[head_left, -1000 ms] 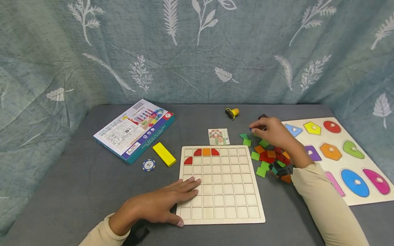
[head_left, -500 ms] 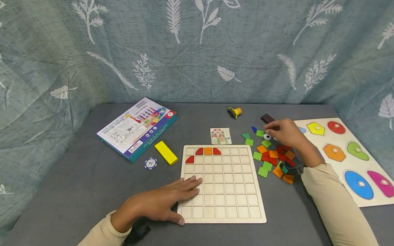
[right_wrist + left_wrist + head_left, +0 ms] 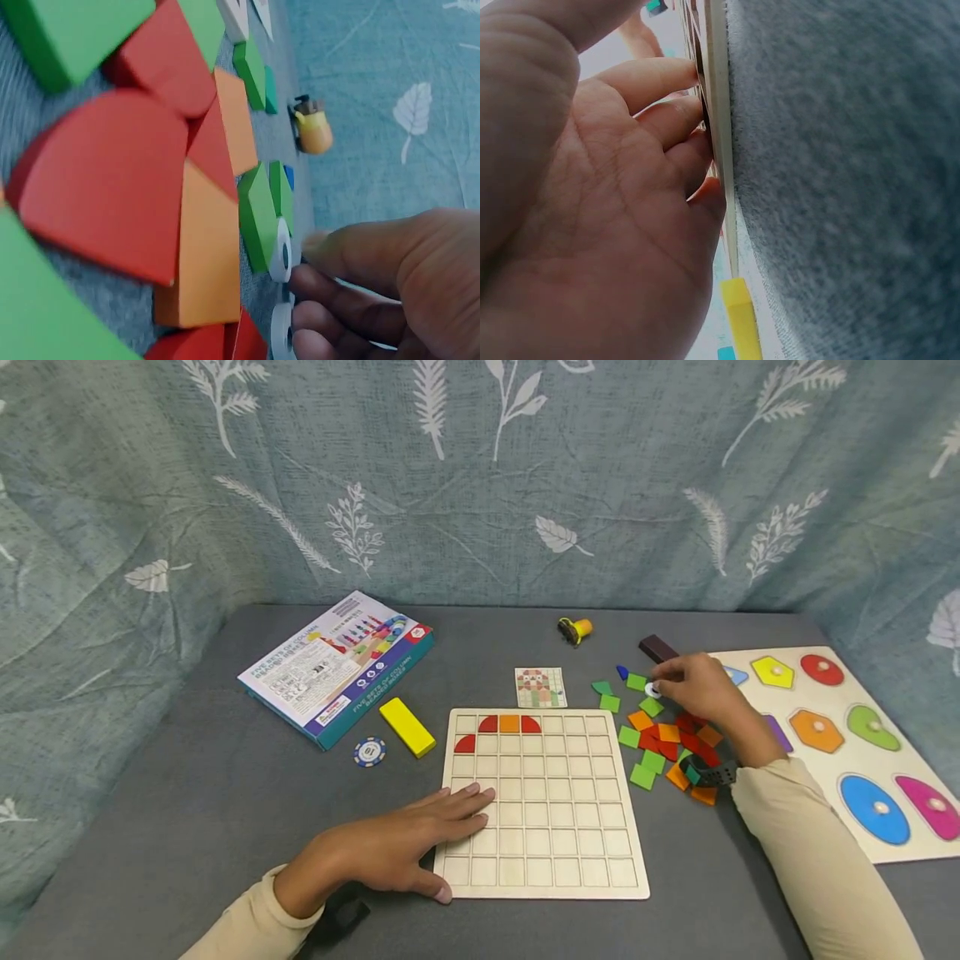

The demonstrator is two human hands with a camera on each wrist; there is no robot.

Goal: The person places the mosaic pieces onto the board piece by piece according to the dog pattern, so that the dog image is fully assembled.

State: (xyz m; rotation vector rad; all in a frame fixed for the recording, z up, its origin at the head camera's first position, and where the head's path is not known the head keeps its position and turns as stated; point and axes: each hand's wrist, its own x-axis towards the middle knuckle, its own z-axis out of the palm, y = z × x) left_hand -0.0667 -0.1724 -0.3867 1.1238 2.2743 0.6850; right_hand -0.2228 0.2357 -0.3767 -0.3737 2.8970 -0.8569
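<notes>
My left hand [image 3: 401, 843] lies with spread fingers on the left edge of the pale wooden grid board [image 3: 562, 843]. Several pieces sit in the board's upper cells: red quarter-rounds [image 3: 465, 743] and an orange square [image 3: 509, 724]. My right hand [image 3: 705, 687] is over the pile of loose pieces, its thumb and index finger at a white eye piece [image 3: 280, 251]. The fingertips appear to touch that piece from above, and no clear grip shows. Below it in the right wrist view is a second white eye piece [image 3: 282, 330], partly behind the other fingers.
Loose green squares [image 3: 642, 777], orange squares [image 3: 669, 732] and red pieces [image 3: 112, 187] lie right of the board. Behind it is a pattern card [image 3: 540, 687]. A shape puzzle board [image 3: 817, 785] stands right; a box [image 3: 337, 668], yellow block [image 3: 407, 727] and poker chip [image 3: 370, 752] lie left.
My right hand first moved right, away from the blue piece, then lowered to the white eye piece. My left hand stays on the board. The head view has shifted slightly.
</notes>
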